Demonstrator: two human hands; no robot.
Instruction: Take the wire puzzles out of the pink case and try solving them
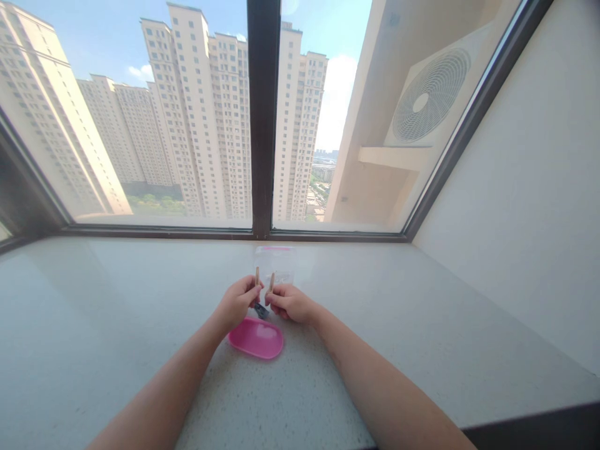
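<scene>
My left hand (242,296) pinches a thin, light-brown wooden stick (257,275) that points upward. Close beside it, my right hand (291,302) grips a second, similar wooden stick (272,282), tilted slightly. The lower ends of both sticks are hidden by my fingers. Just below the fingertips is a small dark grey object (261,310); its kind is unclear, and I cannot tell whether it touches the left hand. A shallow pink oval dish (257,339) lies nearest to my left wrist, with nothing visible in it.
Behind my hands lies a clear plastic bag (276,259) with a pink strip along its top edge. All this rests on a pale speckled window sill (140,325). A dark window frame (262,125) borders the back, and a white wall (525,206) rises on the right.
</scene>
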